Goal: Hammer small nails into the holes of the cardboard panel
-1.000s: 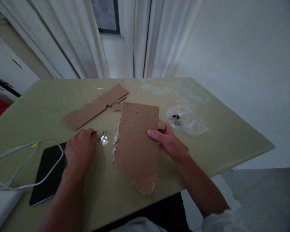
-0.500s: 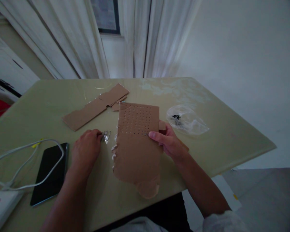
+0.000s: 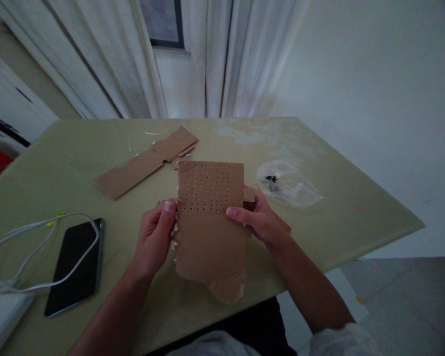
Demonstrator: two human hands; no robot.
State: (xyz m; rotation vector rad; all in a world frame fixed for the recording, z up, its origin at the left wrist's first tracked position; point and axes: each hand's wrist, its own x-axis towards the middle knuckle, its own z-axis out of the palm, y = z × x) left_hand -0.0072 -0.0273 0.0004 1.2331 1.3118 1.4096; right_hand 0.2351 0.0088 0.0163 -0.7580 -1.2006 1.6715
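Observation:
Upright in front of me is a brown cardboard piece (image 3: 210, 242) with a grid of small holes in its upper half and a torn left edge. My right hand (image 3: 257, 217) grips its right edge, thumb on the front just below the holes, other fingers behind. At the left edge, my left hand (image 3: 157, 230) is closed with its thumb up against the cardboard. Its fingertips are partly hidden, so what they pinch cannot be made out. Some small metal pins (image 3: 160, 203) show just behind that hand, mostly covered by it.
Cardboard strips (image 3: 148, 160) lie at the back left. A clear plastic bag (image 3: 291, 185) with small black items sits to the right. On the left are a dark tablet or phone (image 3: 76, 269), a white cable (image 3: 72, 215) and a white power strip (image 3: 5, 316).
My left hand has left the small metal pins on the table and moved right to the cardboard's left edge. The right hand keeps its grip, almost in the same place.

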